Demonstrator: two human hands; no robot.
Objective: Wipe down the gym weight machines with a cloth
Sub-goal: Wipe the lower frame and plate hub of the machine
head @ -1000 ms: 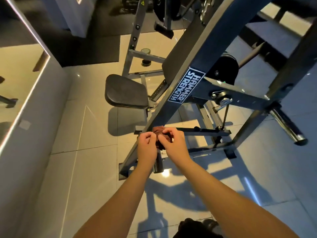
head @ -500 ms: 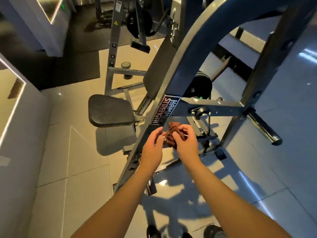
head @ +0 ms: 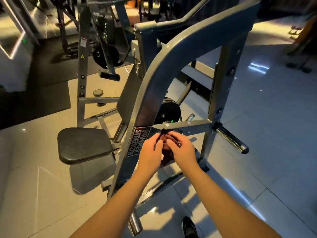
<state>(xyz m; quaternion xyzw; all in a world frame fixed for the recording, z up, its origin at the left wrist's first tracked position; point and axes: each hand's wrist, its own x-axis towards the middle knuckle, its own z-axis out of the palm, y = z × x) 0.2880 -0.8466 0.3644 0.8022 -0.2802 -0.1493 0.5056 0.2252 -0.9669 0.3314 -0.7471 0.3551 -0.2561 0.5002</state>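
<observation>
Just below the grey cross member (head: 197, 125) of the weight machine (head: 154, 79), the brown cloth (head: 165, 147) sits bunched between the two hands, off the floor and seemingly not pressed flat on any metal. The left hand (head: 151, 152) pinches its upper edge and the right hand (head: 182, 150) curls over the wad, so each grip is narrow and holds the cloth. A second ago these hands were lower, by the thin bar near the frame's foot. Since then they have climbed the slanted beam, and the view has lifted to take in its curved top. I judge the lower frame done and the cloth being regathered before the next stretch is wiped. At 9 o'clock from the hands a dark label (head: 137, 143) reads HAMMER STRENGTH along the beam. At 11 o'clock, on the far upright, a yellow warning triangle (head: 82, 56) and a red-and-white sticker (head: 83, 41) show, their text too small to read.
</observation>
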